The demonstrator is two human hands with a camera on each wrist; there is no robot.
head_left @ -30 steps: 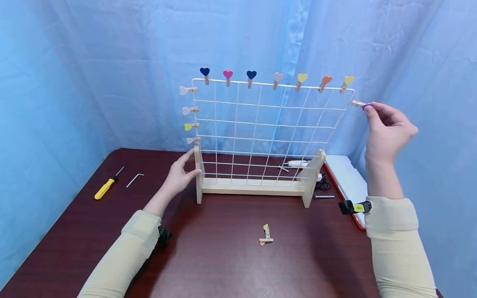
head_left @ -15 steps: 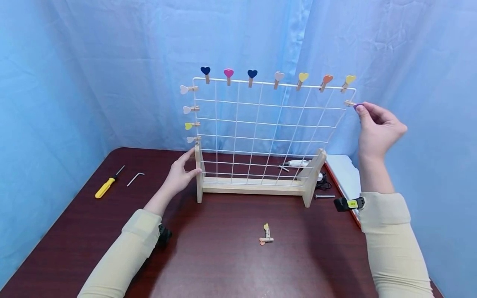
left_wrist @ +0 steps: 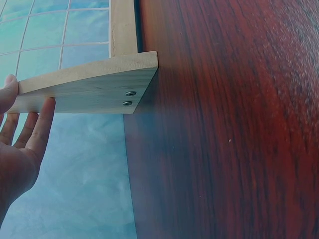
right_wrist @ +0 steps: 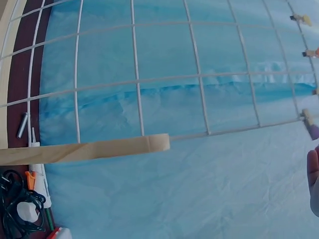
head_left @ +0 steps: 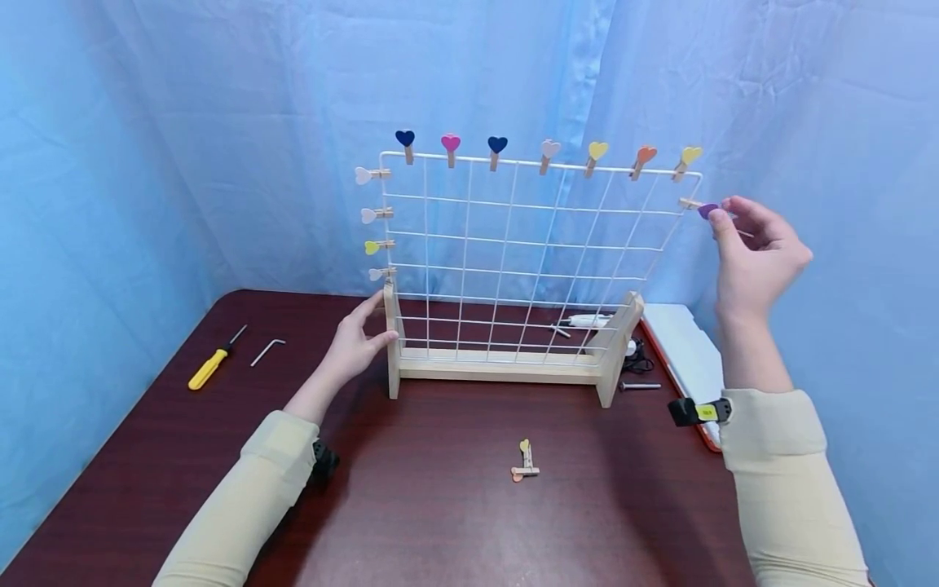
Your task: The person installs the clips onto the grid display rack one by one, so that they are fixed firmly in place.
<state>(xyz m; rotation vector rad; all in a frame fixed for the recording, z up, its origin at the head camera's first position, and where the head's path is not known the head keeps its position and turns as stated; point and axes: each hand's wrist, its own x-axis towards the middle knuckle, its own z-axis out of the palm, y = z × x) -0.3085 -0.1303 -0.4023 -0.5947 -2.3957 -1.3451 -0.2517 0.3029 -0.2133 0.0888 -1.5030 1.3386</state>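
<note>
A white wire grid (head_left: 528, 220) stands upright in a wooden stand (head_left: 499, 373). My left hand (head_left: 357, 341) holds the stand's left upright, thumb on one side and fingers against its outer face (left_wrist: 84, 89). At the grid's upper right edge, a clothespin with a purple heart (head_left: 708, 211) is clipped sideways on the wire. My right hand (head_left: 763, 249) is just beside that heart, thumb and fingers parted; the right wrist view shows a small gap between the fingers (right_wrist: 313, 162) and the purple-heart clothespin (right_wrist: 311, 128). Several heart clothespins (head_left: 497, 147) line the top and left edges.
Two loose clothespins (head_left: 525, 465) lie on the dark table in front. At left are a yellow screwdriver (head_left: 209, 368) and a hex key (head_left: 267, 351). Behind the right upright lie a glue gun (head_left: 587, 322), a bolt (head_left: 641, 386) and a white board with a red edge (head_left: 685, 350).
My right hand moved left with the purple-heart clothespin to the grid's right edge, then let go and drew back slightly right. The left hand stays on the stand.
</note>
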